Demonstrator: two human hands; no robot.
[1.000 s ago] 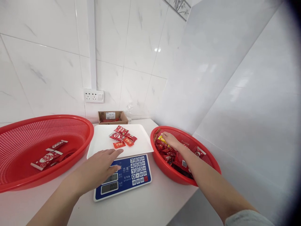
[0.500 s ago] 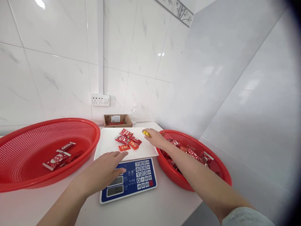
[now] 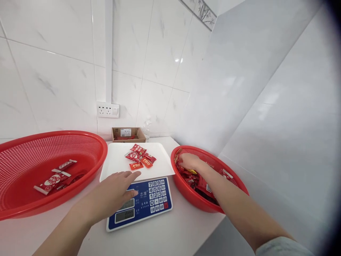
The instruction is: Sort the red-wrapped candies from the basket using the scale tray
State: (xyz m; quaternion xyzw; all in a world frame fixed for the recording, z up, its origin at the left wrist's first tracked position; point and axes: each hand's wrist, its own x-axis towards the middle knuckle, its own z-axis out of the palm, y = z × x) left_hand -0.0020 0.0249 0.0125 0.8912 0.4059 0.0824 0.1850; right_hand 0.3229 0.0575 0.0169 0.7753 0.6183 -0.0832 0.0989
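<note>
My left hand hovers over the left part of the blue digital scale, fingers stretched out and holding nothing. Its fingertips are near the front edge of the white weighing tray. On that tray lie several red snack packets. My right hand reaches down into the right red basket, among red wrapped snacks. The fingers are blurred and partly hidden there, so I cannot make out a grip. A yellow packet shows just below this hand.
To the left stands a larger red perforated basket with several red-and-white packets. Behind the tray are a small cardboard box and a clear plastic item. The tiled wall carries a socket.
My right hand has moved from the tray's right edge, where it held a yellow packet, down into the right basket. My left hand stays over the scale. The view has shifted slightly.
</note>
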